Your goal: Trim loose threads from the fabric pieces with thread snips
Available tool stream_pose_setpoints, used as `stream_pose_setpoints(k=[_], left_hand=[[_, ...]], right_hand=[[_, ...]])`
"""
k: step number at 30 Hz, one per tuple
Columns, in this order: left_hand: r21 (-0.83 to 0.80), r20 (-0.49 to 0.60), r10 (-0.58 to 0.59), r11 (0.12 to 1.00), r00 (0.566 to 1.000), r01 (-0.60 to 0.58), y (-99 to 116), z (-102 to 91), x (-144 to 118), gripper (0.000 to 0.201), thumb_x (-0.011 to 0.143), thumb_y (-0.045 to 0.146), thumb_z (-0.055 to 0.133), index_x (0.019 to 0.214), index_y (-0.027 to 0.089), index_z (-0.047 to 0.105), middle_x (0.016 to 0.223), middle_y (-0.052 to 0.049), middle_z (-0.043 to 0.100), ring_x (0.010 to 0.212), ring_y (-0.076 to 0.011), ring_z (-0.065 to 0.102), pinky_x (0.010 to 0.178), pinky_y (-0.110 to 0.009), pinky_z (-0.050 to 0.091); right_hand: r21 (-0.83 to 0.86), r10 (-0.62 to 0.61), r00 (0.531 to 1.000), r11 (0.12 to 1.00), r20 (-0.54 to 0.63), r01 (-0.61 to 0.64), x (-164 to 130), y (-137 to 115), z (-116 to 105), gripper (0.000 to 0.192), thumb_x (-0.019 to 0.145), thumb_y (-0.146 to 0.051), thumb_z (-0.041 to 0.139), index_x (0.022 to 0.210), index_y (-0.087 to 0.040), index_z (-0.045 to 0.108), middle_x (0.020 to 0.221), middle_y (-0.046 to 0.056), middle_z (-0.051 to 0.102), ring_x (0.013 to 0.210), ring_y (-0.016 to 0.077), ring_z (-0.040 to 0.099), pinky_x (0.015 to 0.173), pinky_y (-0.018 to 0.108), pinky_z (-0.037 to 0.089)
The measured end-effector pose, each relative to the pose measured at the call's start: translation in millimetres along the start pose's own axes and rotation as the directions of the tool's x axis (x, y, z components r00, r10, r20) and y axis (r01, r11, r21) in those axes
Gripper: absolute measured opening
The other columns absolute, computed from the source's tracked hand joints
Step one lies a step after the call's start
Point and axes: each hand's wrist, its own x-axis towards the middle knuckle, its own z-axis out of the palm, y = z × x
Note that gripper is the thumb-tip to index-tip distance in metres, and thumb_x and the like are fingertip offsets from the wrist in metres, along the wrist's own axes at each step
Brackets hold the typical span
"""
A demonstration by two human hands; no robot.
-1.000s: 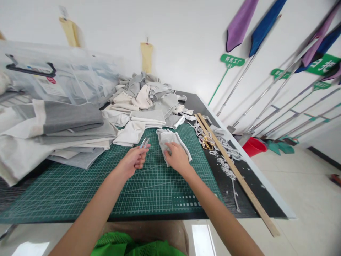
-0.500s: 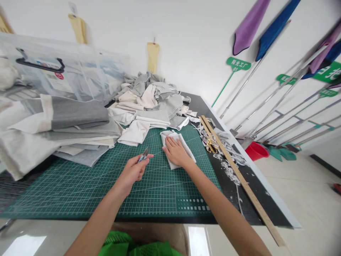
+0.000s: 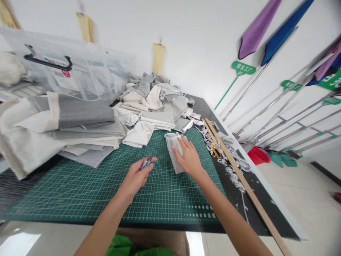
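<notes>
Small grey cloth piece [image 3: 173, 151], one, pressed flat under right hand [image 3: 189, 158] on green cutting mat [image 3: 106, 185]. One pair of thread snips [image 3: 147, 162] pinched in left hand [image 3: 136, 177]. Beyond right hand: one wooden ruler [image 3: 239, 181], one pair of gold scissors [image 3: 214, 149]. Ahead of both hands: heaped fabric [image 3: 151, 96].

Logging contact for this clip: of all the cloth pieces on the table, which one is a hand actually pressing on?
The small whitish folded piece alone on the green cutting mat, under the right hand; the other cloths lie heaped, untouched.

cloth piece [image 3: 174, 149] on cutting mat [image 3: 80, 185] — ruler [image 3: 239, 177] right
</notes>
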Motion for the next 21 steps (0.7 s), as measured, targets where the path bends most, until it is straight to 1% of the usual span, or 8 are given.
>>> stream_pose_setpoints(k=[3, 6, 8, 10, 13, 15, 18, 21], left_hand=[[0.025, -0.014, 0.027, 0.999, 1.0, -0.026, -1.5, -0.2, -1.3, 0.07, 0.073, 0.052, 0.072, 0.132, 0.016, 0.064, 0.052, 0.011, 0.03, 0.042, -0.0063, 0.025, 0.042, -0.02, 0.016], [0.062, -0.027, 0.06, 0.996, 0.998, -0.058, -3.3, -0.2, -2.7, 0.063, 0.073, 0.051, 0.073, 0.127, 0.018, 0.068, 0.05, 0.009, 0.034, 0.044, -0.0089, 0.032, 0.044, -0.022, 0.021], [0.091, -0.03, 0.08, 0.993, 0.996, -0.077, -5.4, -0.7, -3.1, 0.059, 0.073, 0.05, 0.073, 0.123, 0.019, 0.071, 0.049, 0.008, 0.037, 0.045, -0.0113, 0.037, 0.045, -0.023, 0.024], [0.119, -0.029, 0.098, 0.988, 0.995, -0.094, -7.8, -1.5, -3.2, 0.055, 0.075, 0.049, 0.072, 0.122, 0.02, 0.072, 0.048, 0.007, 0.04, 0.047, -0.0132, 0.041, 0.047, -0.024, 0.027], [0.157, -0.027, 0.127, 0.98, 0.992, -0.121, -10.8, -2.8, -3.1, 0.053, 0.076, 0.048, 0.072, 0.121, 0.021, 0.072, 0.05, 0.005, 0.044, 0.051, -0.0154, 0.047, 0.049, -0.024, 0.032], [0.18, -0.024, 0.149, 0.973, 0.988, -0.143, -11.7, -3.2, -2.8, 0.051, 0.077, 0.048, 0.072, 0.12, 0.021, 0.073, 0.051, 0.004, 0.048, 0.056, -0.0177, 0.053, 0.052, -0.025, 0.036], [0.22, -0.012, 0.19, 0.958, 0.982, -0.183, -11.9, -3.5, -2.4, 0.048, 0.078, 0.047, 0.071, 0.118, 0.02, 0.074, 0.06, 0.0, 0.059, 0.073, -0.023, 0.063, 0.062, -0.028, 0.046], [0.264, 0.008, 0.24, 0.936, 0.971, -0.234, -11.8, -3.8, -2.2, 0.043, 0.081, 0.046, 0.069, 0.116, 0.021, 0.075, 0.088, -0.006, 0.073, 0.1, -0.0266, 0.066, 0.086, -0.034, 0.05]], right_hand=[[-0.014, 0.037, 0.998, 0.999, 0.052, -0.036, -16.6, 6.0, -8.6, 0.068, 0.101, -0.052, 0.046, 0.151, -0.006, 0.043, 0.161, 0.024, 0.036, 0.152, 0.0337, 0.034, 0.124, 0.056, 0.024], [-0.015, -0.013, 0.984, 1.0, 0.18, 0.016, -34.1, 10.3, -8.8, 0.083, 0.083, -0.061, 0.07, 0.147, -0.012, 0.05, 0.159, 0.02, 0.042, 0.15, 0.0338, 0.038, 0.124, 0.055, 0.027], [-0.021, -0.019, 0.972, 0.999, 0.233, 0.024, -41.8, 9.2, -5.3, 0.09, 0.077, -0.064, 0.074, 0.148, -0.015, 0.049, 0.16, 0.018, 0.042, 0.15, 0.0328, 0.038, 0.123, 0.055, 0.029], [-0.054, 0.032, 0.972, 0.998, 0.231, -0.02, -44.8, 4.6, 0.1, 0.081, 0.087, -0.058, 0.065, 0.15, -0.013, 0.044, 0.161, 0.019, 0.04, 0.15, 0.033, 0.037, 0.121, 0.059, 0.031], [-0.126, 0.119, 0.976, 0.987, 0.181, -0.097, -41.5, -6.9, 8.2, 0.056, 0.099, -0.032, 0.046, 0.15, -0.009, 0.042, 0.161, 0.022, 0.038, 0.151, 0.0331, 0.035, 0.119, 0.063, 0.03], [-0.169, 0.149, 0.975, 0.978, 0.162, -0.122, -35.0, -15.1, 11.4, 0.054, 0.096, -0.019, 0.045, 0.148, -0.008, 0.043, 0.159, 0.024, 0.04, 0.15, 0.034, 0.037, 0.117, 0.061, 0.034], [-0.219, 0.194, 0.97, 0.962, 0.144, -0.16, -21.5, -22.3, 12.9, 0.052, 0.089, -0.008, 0.05, 0.14, -0.009, 0.049, 0.144, 0.025, 0.055, 0.134, 0.0349, 0.054, 0.104, 0.053, 0.05], [-0.244, 0.218, 0.968, 0.952, 0.125, -0.183, -10.0, -20.4, 13.8, 0.037, 0.089, -0.003, 0.052, 0.124, -0.012, 0.061, 0.126, 0.02, 0.065, 0.119, 0.0308, 0.062, 0.091, 0.042, 0.056]])
